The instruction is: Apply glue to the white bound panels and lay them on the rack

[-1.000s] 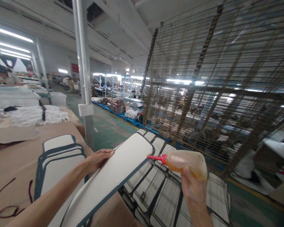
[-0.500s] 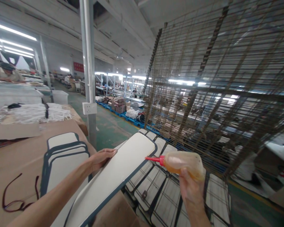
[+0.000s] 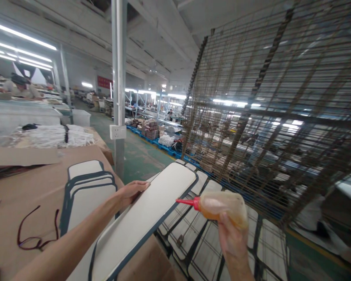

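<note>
My left hand [image 3: 134, 192] grips the left edge of a long white panel [image 3: 152, 203] with rounded corners and a dark blue border, which I hold tilted in front of me. In my right hand [image 3: 232, 234] is a squeeze bottle [image 3: 224, 207], part full of amber liquid, with a red nozzle [image 3: 187, 201]. The nozzle's tip is at the panel's right edge, on or just by the dark border. To the left, a stack of similar white panels [image 3: 90, 201] with dark edges lies on the brown-covered table. My left forearm hides part of that stack.
Eyeglasses [image 3: 38, 238] lie on the brown table [image 3: 8, 195] at left. A bundle of white strips [image 3: 55, 136] sits behind. More panels rest on a wire rack [image 3: 213, 242] below right; a tall wire frame [image 3: 269, 101] leans above it. A post [image 3: 118, 93] stands ahead. A person [image 3: 22, 88] sits far left.
The red nozzle has slid a short way down along the panel's right edge, toward me. The whole view has shifted slightly, so the surroundings appear further right. Both hands keep their holds.
</note>
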`<move>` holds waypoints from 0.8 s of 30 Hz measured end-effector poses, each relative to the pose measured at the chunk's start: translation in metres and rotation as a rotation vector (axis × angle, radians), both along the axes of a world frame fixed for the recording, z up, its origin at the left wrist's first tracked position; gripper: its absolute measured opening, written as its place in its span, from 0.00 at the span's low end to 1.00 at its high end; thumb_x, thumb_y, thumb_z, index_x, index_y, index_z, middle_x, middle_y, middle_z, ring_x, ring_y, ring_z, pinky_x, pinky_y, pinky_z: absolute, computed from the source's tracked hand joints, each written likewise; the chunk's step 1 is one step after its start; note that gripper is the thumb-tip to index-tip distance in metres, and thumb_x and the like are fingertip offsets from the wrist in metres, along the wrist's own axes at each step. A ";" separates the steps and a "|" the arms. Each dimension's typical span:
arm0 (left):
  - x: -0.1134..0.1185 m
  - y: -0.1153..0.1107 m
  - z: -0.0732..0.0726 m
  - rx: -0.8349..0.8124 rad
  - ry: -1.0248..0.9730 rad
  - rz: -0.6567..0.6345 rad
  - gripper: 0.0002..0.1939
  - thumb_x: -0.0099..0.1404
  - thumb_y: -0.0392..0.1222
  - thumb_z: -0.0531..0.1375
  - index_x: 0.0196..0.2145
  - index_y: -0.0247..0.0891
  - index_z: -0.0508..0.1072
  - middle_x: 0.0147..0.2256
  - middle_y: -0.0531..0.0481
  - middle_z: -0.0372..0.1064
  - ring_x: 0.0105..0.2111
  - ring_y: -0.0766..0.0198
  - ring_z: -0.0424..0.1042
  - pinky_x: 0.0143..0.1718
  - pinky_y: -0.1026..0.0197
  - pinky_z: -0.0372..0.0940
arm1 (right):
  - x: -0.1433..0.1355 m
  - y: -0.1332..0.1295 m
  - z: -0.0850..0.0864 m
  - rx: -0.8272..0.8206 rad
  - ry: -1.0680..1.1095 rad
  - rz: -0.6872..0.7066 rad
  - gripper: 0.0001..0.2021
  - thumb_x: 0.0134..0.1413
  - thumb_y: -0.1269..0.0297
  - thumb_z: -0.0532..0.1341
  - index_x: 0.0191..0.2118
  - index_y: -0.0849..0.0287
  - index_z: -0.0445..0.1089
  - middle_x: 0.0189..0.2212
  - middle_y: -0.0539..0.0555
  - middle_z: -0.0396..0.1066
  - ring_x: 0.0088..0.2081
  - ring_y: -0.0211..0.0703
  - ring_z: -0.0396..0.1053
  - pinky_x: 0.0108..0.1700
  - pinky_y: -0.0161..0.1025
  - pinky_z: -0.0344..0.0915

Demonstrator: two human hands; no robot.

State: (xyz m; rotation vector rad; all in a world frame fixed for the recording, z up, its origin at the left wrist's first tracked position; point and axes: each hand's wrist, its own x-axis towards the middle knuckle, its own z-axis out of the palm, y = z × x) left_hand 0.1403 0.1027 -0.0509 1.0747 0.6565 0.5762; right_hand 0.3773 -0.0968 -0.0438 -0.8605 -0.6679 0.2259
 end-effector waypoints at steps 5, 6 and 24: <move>0.004 0.001 -0.001 -0.017 -0.003 0.024 0.18 0.39 0.45 0.73 0.22 0.32 0.72 0.21 0.47 0.74 0.19 0.61 0.71 0.22 0.63 0.67 | -0.006 -0.002 -0.002 -0.010 0.006 0.017 0.26 0.38 0.62 0.70 0.48 0.55 0.69 0.35 0.51 0.74 0.38 0.48 0.71 0.49 0.52 0.64; 0.005 0.002 -0.002 -0.025 0.001 0.038 0.18 0.39 0.45 0.73 0.22 0.32 0.73 0.21 0.46 0.75 0.19 0.61 0.72 0.22 0.62 0.67 | -0.007 -0.002 -0.002 -0.011 0.016 0.025 0.26 0.37 0.62 0.70 0.47 0.55 0.70 0.35 0.51 0.74 0.38 0.48 0.71 0.49 0.50 0.64; 0.014 0.006 0.008 -0.068 0.020 0.130 0.08 0.47 0.36 0.69 0.23 0.30 0.75 0.20 0.45 0.75 0.19 0.59 0.72 0.22 0.60 0.68 | -0.019 -0.007 -0.006 -0.019 0.071 0.083 0.24 0.32 0.64 0.72 0.42 0.56 0.73 0.29 0.49 0.75 0.33 0.44 0.72 0.41 0.41 0.67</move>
